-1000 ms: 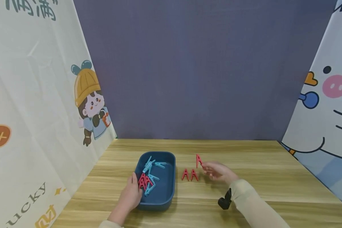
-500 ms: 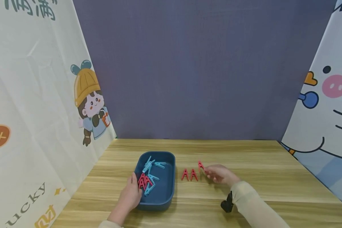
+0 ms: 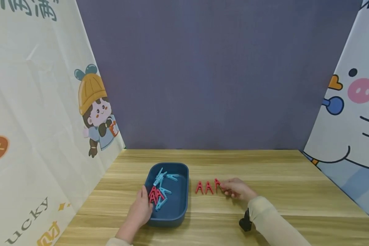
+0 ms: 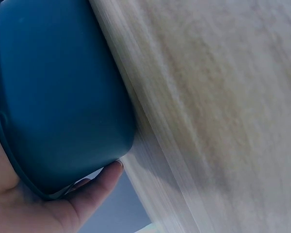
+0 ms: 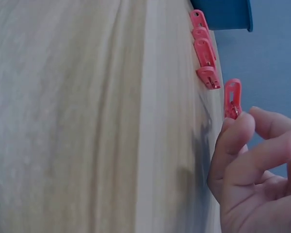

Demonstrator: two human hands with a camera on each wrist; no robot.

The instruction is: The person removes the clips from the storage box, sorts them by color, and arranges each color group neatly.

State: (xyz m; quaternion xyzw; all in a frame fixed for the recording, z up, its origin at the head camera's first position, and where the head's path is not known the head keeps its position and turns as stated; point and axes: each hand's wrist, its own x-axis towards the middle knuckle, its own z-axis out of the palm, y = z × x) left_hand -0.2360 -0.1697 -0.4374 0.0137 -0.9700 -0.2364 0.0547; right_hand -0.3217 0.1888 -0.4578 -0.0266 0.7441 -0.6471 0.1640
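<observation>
My left hand (image 3: 141, 208) grips the near-left side of a dark blue plastic bin (image 3: 179, 200), thumb at the rim; the left wrist view shows the bin's outer wall (image 4: 63, 97) beside the fingers. Inside lie several light blue clothespins (image 3: 173, 177) and a small cluster of red ones (image 3: 153, 195). Between thumb and fingertips, my right hand (image 3: 238, 190) pinches a red clothespin (image 5: 233, 92), held close over the table. Just left of it, two red clothespins (image 3: 208, 188) rest side by side on the wood, legs toward me.
The wood-grain table (image 3: 279, 184) ends at a dark purple-grey backdrop (image 3: 218, 85). Printed cloths stand at both sides, the left one (image 3: 43, 112) with a cartoon child. A black device (image 3: 245, 222) hangs at the right wrist.
The right hand has lowered the red clothespin toward the table, bringing it level with the two red ones there. The left hand and bin have stayed put.
</observation>
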